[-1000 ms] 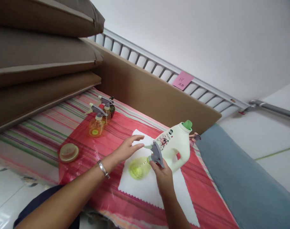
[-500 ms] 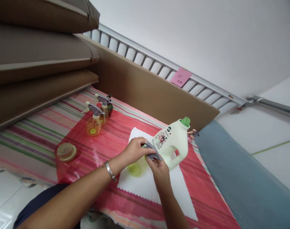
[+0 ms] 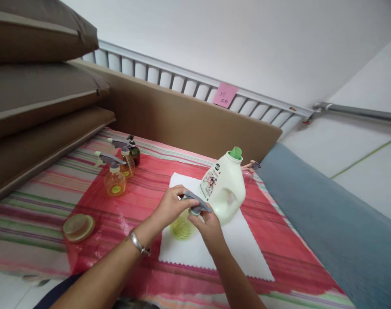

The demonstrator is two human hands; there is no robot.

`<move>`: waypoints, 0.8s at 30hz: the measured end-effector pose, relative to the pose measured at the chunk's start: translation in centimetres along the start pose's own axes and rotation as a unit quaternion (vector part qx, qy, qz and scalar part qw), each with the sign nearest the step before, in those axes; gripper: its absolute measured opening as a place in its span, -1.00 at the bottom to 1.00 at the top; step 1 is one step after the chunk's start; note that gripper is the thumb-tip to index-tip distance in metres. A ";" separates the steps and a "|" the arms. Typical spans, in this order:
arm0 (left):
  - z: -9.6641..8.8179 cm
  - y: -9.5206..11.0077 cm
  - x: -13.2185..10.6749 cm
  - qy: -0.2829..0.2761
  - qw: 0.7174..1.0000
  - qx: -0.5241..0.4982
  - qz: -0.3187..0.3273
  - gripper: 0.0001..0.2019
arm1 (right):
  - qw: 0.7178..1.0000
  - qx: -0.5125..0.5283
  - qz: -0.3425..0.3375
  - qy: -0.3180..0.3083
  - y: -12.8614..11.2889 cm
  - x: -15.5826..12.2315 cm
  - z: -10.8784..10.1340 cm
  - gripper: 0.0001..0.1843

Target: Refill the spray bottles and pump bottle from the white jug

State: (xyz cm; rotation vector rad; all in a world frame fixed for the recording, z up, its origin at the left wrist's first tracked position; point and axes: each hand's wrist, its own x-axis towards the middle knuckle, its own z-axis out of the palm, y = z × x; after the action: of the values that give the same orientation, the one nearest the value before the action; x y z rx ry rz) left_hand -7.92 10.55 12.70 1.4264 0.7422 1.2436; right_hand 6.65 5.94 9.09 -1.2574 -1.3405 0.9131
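Two hands, the left hand (image 3: 172,208) and right hand (image 3: 210,229), fingers closed, pinch the grey plastic spray top (image 3: 203,206) over the round, see-through, yellow-green bottle (image 3: 181,228) on white zigzag-edged cloth (image 3: 230,253), where pushing sideways could tip it and spill.

Two hands (image 3: 171,208), three grey-levered spray bottles (image 3: 181,228), one jug (image 3: 225,182), one white cloth (image 3: 237,253), one note (image 3: 225,95)

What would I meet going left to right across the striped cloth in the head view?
Round pale disc, front amber spray bottle, dark pump bottle, yellow-green spray bottle, pale jug, partly hidden spray bottle.
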 end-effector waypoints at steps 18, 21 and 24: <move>-0.6 0.0 -0.1 -0.014 0.997 0.065 0.025 -0.79 | 1.000 0.001 -0.004 -0.007 -0.5 0.0 0.3 -0.74; -0.6 0.2 -0.1 -0.018 0.998 0.062 0.016 -0.80 | 1.000 -0.010 0.004 0.011 -0.5 0.0 0.2 -0.69; -0.7 0.3 -0.2 -0.014 0.998 0.054 0.015 -0.84 | 1.000 -0.005 0.003 -0.013 -0.6 -0.1 0.0 -0.57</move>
State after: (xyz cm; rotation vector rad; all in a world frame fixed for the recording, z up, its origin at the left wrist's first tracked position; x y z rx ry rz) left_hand -8.67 10.53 12.82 1.5441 0.7828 1.2197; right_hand 6.54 5.77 9.64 -1.2611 -1.3631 0.9310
